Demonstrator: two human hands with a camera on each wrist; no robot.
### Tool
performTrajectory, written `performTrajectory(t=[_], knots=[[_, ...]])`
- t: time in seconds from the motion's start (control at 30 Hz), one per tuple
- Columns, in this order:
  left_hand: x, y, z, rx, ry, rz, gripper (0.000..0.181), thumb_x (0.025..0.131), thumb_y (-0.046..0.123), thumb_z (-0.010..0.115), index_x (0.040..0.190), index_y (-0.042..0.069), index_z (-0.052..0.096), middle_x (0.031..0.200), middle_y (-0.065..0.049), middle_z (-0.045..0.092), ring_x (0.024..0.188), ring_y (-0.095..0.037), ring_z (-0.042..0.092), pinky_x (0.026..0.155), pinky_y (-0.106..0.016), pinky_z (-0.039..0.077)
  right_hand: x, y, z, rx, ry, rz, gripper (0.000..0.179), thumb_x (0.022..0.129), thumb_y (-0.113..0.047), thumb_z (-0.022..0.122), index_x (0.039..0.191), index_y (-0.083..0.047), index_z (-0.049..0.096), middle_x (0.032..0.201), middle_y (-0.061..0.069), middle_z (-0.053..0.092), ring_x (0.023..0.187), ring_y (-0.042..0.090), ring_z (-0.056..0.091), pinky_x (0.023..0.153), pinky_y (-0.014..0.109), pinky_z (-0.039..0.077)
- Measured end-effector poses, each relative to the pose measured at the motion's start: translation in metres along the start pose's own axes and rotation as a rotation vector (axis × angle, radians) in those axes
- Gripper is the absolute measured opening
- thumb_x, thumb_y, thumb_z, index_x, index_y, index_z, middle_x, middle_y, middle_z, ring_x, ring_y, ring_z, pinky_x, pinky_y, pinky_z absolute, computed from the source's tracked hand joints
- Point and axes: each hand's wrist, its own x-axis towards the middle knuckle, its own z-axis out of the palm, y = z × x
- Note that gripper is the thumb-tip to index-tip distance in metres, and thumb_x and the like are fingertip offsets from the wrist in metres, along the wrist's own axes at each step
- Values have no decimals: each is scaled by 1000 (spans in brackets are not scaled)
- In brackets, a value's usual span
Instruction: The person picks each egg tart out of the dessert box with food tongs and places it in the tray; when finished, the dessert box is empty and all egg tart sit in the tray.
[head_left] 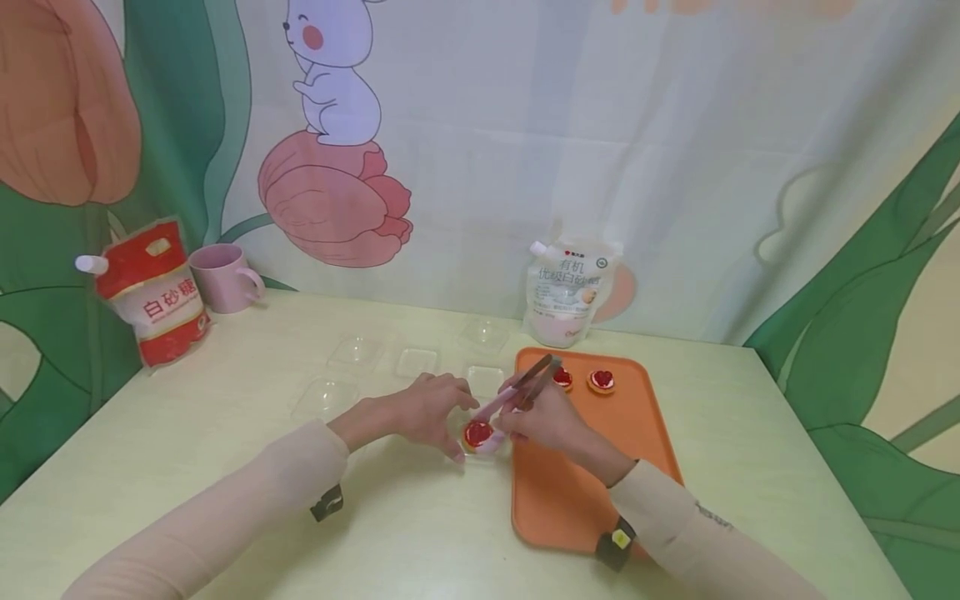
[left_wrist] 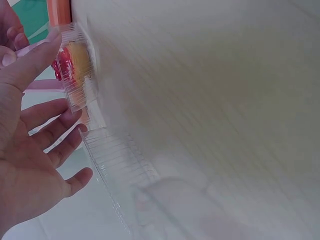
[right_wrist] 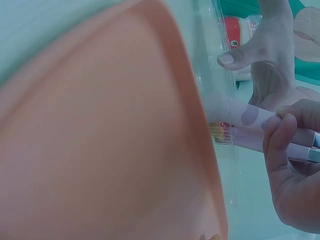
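A small tart (head_left: 477, 433) with a red heart-shaped top and a yellow crust sits inside a small clear plastic box (left_wrist: 75, 102). My left hand (head_left: 429, 410) spans this box, thumb at its near edge and fingertips at its far edge. My right hand (head_left: 543, 414) grips a pair of tongs (head_left: 501, 403) with pale pink arms and a metal bend. In the left wrist view, the pink arms reach into the box beside the tart. More tarts (head_left: 601, 382) with red hearts lie at the far end of the orange tray (head_left: 558, 500).
Several other clear boxes (head_left: 326, 398) stand beyond my left hand. A white sugar pouch (head_left: 567, 292) is behind the tray. At the far left are a red-and-white sugar bag (head_left: 161, 304) and a pink mug (head_left: 221, 279). A printed curtain (head_left: 465, 167) hangs behind the table.
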Motion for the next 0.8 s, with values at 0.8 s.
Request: performTrajectory(t=[0.8], knots=[[2,0,1,-4,-19,-25,72,70,39,90,130,6,65,119,-7,64,113,-24,53,100,-48,38,-2,8,0,150,48,66,21,85,1,71,106,1,65,78,11,71,56,18,62,58,28,57]])
